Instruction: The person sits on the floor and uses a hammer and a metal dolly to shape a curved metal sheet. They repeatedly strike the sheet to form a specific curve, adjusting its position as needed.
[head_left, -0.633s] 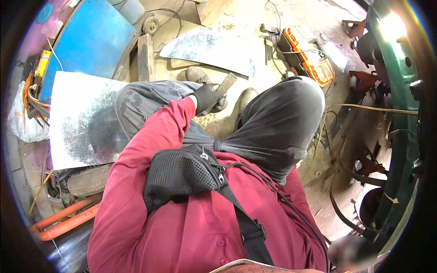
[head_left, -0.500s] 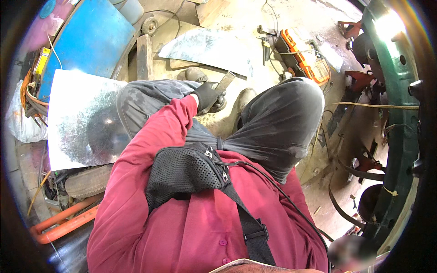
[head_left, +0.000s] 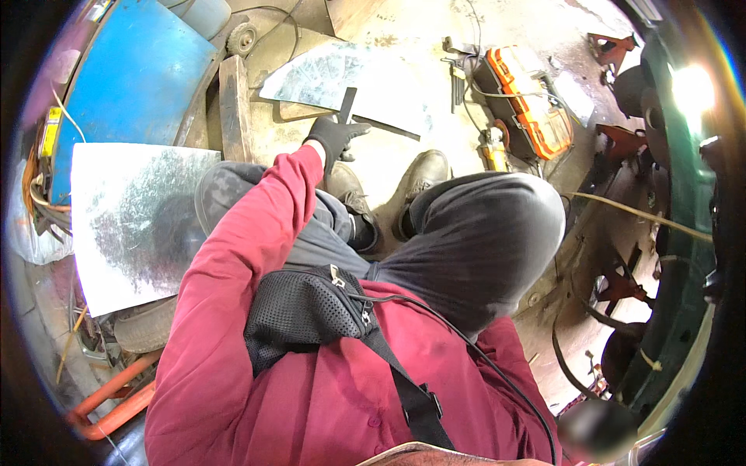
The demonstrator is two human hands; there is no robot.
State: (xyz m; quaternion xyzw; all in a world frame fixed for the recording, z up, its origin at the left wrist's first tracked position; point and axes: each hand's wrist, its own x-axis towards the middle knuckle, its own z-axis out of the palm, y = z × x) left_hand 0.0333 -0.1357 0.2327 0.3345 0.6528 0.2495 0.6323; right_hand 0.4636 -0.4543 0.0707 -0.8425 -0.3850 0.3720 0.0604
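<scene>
My left hand (head_left: 332, 140), in a black glove, grips a flat dark metal strip (head_left: 347, 106) that points away from me. One finger sticks out to the right of it. The strip's tip overlaps a shiny metal sheet (head_left: 311, 78) with a curved edge, lying on the floor ahead. Whether strip and sheet touch I cannot tell. Below the hand are my two work shoes (head_left: 426, 172). Beside my left knee rests another bright metal sheet (head_left: 124, 225). My right sleeve (head_left: 509, 357) runs down behind my right leg, and that hand is out of sight.
An orange and black toolbox (head_left: 528, 101) stands ahead right, with an angle grinder (head_left: 494, 147) beside it. A blue panel (head_left: 132, 85) and a wooden block (head_left: 233, 109) are at the left. A green metal beam (head_left: 684, 202) and red stands (head_left: 622, 144) line the right. Cables cross the floor.
My left hand has moved forward and left with the strip, which now points more straight ahead. My view has shifted, and both shoes and the grinder show more fully.
</scene>
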